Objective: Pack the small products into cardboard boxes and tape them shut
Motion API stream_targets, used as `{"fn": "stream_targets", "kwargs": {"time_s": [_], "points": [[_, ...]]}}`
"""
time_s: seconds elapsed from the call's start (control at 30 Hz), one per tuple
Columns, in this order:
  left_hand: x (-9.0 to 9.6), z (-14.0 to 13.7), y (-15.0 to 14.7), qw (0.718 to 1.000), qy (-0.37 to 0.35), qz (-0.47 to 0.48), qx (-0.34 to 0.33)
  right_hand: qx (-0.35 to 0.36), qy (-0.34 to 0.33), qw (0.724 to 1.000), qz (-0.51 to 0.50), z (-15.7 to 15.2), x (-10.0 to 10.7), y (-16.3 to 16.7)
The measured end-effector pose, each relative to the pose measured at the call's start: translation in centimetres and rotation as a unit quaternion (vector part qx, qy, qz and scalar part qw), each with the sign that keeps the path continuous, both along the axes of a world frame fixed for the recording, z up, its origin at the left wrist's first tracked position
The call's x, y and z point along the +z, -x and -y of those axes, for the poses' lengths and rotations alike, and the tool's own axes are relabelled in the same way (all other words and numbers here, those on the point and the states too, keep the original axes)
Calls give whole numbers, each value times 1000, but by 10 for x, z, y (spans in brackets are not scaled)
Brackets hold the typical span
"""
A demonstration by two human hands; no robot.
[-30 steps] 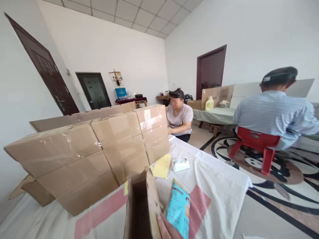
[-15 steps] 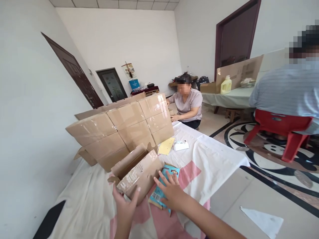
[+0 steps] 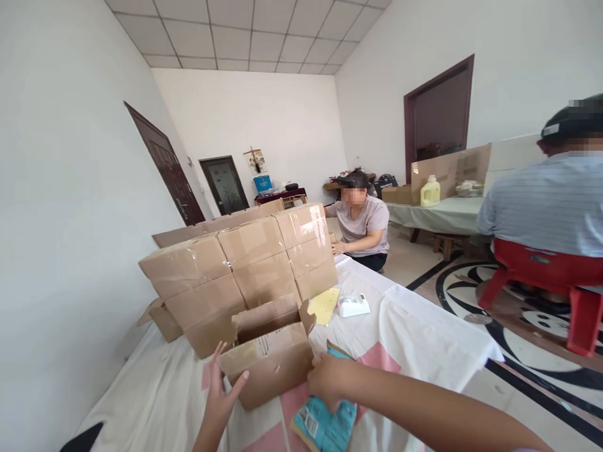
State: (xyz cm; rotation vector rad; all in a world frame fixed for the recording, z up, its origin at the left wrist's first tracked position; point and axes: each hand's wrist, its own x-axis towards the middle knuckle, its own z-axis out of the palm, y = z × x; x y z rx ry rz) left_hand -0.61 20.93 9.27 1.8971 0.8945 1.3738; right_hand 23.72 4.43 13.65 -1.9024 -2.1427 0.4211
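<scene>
An open cardboard box (image 3: 271,367) stands on the cloth, its upper flaps raised. My left hand (image 3: 220,390) holds the box's left end, with the thumb on the front side and the fingers at the corner. Beside the right end, my right hand (image 3: 332,380) is closed on a blue packet (image 3: 330,424) with a white printed label. The packet bends under the hand, and its middle is partly covered by it. Whatever is inside the box is hidden from this angle.
Taped cardboard boxes (image 3: 257,235) are stacked behind the open box. A white tape dispenser (image 3: 354,306) and a torn yellow sheet (image 3: 324,306) lie to the right on the cloth (image 3: 400,320). One person (image 3: 362,220) crouches past the table; another (image 3: 556,201) sits on a red chair (image 3: 537,257).
My right hand has gone from spread fingers on the packet to gripping it, and the packet is now bent. My left hand stays at the box. The view has tilted upward.
</scene>
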Motion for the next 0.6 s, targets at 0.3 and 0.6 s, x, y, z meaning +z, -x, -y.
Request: {"fn": "stream_targets", "kwargs": {"time_s": [0.3, 0.6], "points": [[18, 15, -25, 992, -57, 31, -106, 141, 48, 985, 89, 29, 51, -45], [0, 46, -21, 984, -28, 148, -91, -98, -195, 910, -351, 113, 107, -73]]}}
